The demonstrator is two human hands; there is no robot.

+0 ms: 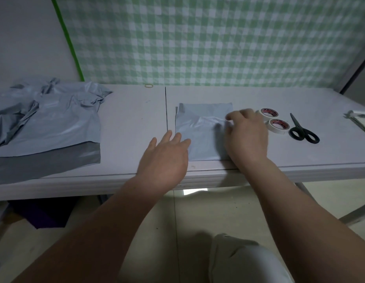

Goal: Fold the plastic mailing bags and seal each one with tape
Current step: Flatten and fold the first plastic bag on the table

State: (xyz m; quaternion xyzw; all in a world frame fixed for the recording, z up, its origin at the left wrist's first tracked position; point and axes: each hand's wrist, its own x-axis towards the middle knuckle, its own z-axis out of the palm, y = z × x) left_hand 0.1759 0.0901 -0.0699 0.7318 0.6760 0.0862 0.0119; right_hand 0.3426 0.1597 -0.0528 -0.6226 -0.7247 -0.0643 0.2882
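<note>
A folded grey mailing bag (202, 127) lies flat near the table's front edge, right of the centre seam. My left hand (167, 156) lies over its lower left corner with fingers straight and spread. My right hand (246, 133) rests on the bag's right edge, fingers bent down onto the plastic; whether they pinch it I cannot tell. Two rolls of tape (268, 113) (278, 126) lie just right of that hand. A pile of unfolded grey bags (49, 119) covers the table's left end.
Black scissors (303, 130) lie right of the tape rolls. A rubber band (149, 86) sits at the table's back edge. More material (359, 117) lies at the far right edge. A green checked cloth hangs behind the white table (132, 119).
</note>
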